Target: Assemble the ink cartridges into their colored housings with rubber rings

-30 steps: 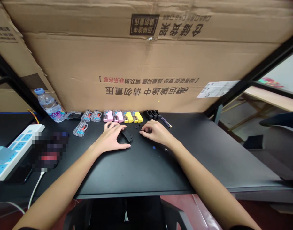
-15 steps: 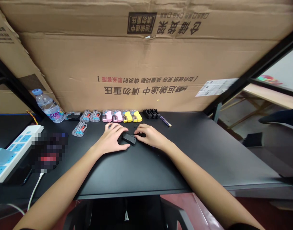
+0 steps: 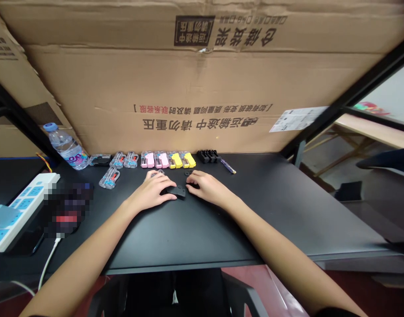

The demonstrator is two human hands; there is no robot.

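Observation:
My left hand [image 3: 153,190] grips the left end of a small black block [image 3: 177,191] between thumb and fingers, low over the dark table [image 3: 188,237]. Just right of the block is my right hand [image 3: 206,187], its fingers and thumb pinched together; whatever lies between them is too small to make out. A small dark piece [image 3: 187,173] lies just beyond my right fingertips. Behind my left fingers, a small clear item [image 3: 160,172] partly shows.
Along the cardboard stand pink cases [image 3: 149,160], yellow cases [image 3: 176,160], clear cases [image 3: 131,160], black parts [image 3: 208,156] and a purple screwdriver [image 3: 228,166]. At left are a bottle [image 3: 68,147], a power strip [image 3: 23,207] and a blurred dark object [image 3: 68,207] with a white cable.
The black block has shifted slightly left and turned in my left hand, whose thumb has drawn in. My right fingertips have come away from the block.

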